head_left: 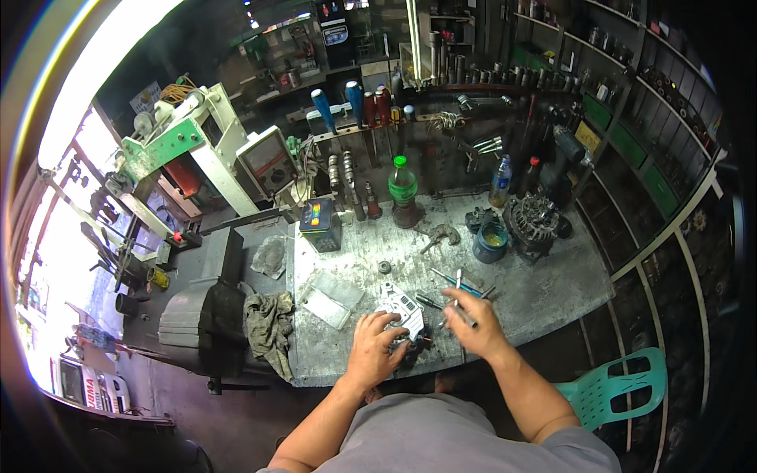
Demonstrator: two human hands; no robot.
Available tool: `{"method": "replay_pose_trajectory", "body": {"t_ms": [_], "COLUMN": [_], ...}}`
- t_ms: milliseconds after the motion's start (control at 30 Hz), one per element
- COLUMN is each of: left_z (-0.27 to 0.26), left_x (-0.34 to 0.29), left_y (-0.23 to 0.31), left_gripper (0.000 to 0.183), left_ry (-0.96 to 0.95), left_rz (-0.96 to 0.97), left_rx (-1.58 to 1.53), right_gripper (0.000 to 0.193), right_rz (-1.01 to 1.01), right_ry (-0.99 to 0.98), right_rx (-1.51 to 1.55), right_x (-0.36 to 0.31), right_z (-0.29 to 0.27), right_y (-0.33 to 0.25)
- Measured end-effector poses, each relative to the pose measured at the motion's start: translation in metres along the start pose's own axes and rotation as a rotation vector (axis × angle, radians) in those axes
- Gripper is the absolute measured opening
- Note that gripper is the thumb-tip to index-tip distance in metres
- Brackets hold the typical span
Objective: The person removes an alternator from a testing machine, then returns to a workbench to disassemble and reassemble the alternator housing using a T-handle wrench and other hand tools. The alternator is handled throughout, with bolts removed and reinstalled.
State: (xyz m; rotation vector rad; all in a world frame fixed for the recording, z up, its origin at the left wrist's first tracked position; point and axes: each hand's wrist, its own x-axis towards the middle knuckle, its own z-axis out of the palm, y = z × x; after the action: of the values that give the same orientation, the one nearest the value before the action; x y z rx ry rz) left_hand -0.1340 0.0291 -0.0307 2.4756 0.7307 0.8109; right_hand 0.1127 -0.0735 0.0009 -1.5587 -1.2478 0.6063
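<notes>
Silver metal makes up the part (404, 309) I am working on; it lies near the middle of the near side of the counter (544, 307), between my two hands. My left grip (374, 345) is at its near left side, fingers bent and touching it; I cannot tell from here whether they are closed on it or only resting. My right grip (475, 327) is closed around a slim dark tool (467, 317), just right of the part and apart from it.

The counter's near edge runs close below both hands, so I see little room on that side. A crumpled cloth (270, 327) hangs at the left edge, and a clear plastic bag (347, 288) lies just left of the part. A small ring (384, 266) sits beyond it. The widest stretch of surface I see is right of my right grip, reaching to the right edge. Farther off stand a green-capped bottle (402, 189), a blue tub (490, 243) and a round metal machine (535, 223).

A dark box (320, 229) on the far left carries a multicoloured label, its print too small for me to read. Red lettering shows on a white panel (93, 392) beyond the left side.
</notes>
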Motion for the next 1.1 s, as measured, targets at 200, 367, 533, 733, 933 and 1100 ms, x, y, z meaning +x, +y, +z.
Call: {"method": "replay_pose_trajectory", "body": {"t_ms": [200, 367, 533, 733, 933, 1100], "left_z": [0.007, 0.018, 0.031, 0.044, 0.049, 0.056], "left_x": [0.003, 0.001, -0.003, -0.009, -0.012, -0.013], "left_y": [-0.014, -0.025, -0.031, -0.035, -0.031, -0.028], "left_gripper": [0.037, 0.038, 0.038, 0.022, 0.028, 0.026], "left_ry": [-0.005, 0.049, 0.089, 0.164, 0.093, 0.104], "left_rz": [-0.029, -0.001, 0.072, 0.037, -0.093, -0.026], "left_rx": [-0.159, -0.162, -0.127, -0.215, -0.202, -0.106], "right_gripper": [0.037, 0.042, 0.055, 0.054, 0.017, 0.018], "right_rz": [-0.374, -0.386, -0.412, -0.201, -0.272, -0.238], "right_ry": [-0.019, -0.085, -0.011, 0.213, 0.058, -0.003], "right_rx": [-0.180, -0.293, -0.336, -0.155, -0.211, -0.120], "right_x": [-0.006, -0.006, -0.010, -0.025, -0.027, -0.017], "right_z": [0.048, 0.066, 0.076, 0.094, 0.090, 0.085], "right_y": [-0.035, -0.025, -0.004, 0.032, 0.030, 0.014]}}
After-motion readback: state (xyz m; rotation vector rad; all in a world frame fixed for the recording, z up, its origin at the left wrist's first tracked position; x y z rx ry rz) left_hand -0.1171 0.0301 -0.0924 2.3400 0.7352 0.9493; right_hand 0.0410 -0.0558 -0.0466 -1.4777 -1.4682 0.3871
